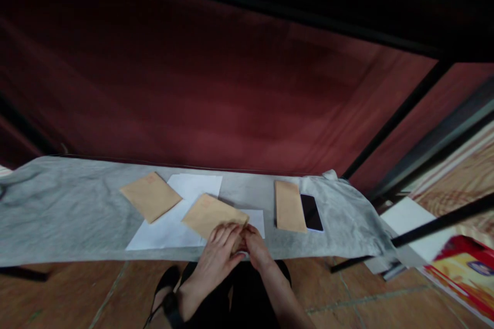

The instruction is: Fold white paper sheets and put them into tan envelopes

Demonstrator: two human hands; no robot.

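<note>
A brown paper envelope (210, 214) lies slanted at the front of the cloth-covered table, with both hands at its right end. My left hand (219, 249) has its fingers over the envelope's near edge and its thumb below, gripping it. My right hand (254, 247) is closed around the envelope's right end, close against the left fingers. What lies between the two hands is hidden. White paper sheets (165, 236) lie under the envelope, and another white sheet (257, 220) shows behind my right hand.
A second brown envelope (151, 196) rests at the left, partly over the white sheets. To the right, another brown envelope (290, 208) lies beside a dark-screened phone (312, 213). A grey cloth (77, 211) covers the table. A red-yellow package (463, 275) is at lower right.
</note>
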